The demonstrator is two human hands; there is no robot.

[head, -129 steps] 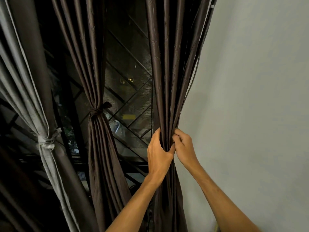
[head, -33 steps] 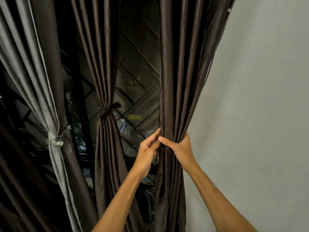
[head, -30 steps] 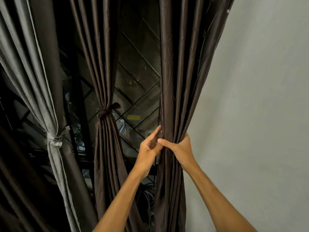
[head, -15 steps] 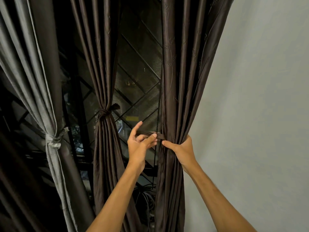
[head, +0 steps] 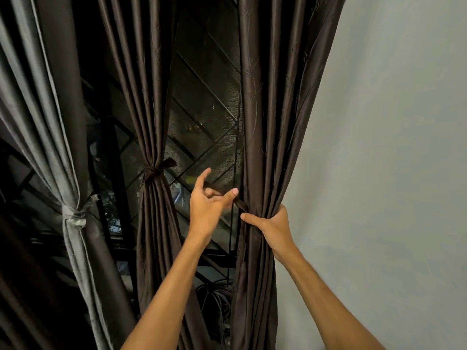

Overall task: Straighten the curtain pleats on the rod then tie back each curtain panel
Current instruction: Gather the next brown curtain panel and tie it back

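Right curtain panel (head: 273, 122), dark brown, against grey wall (head: 391, 147): top and hem cut off by frame. Right hand (head: 275, 228) grips its gathered folds; left hand (head: 207, 210) pinches tie-back strip (head: 227, 195), far end hidden among folds. Middle panel (head: 151, 97) and grey panel (head: 50, 122) each knotted. Window grille (head: 202, 109) behind, dim
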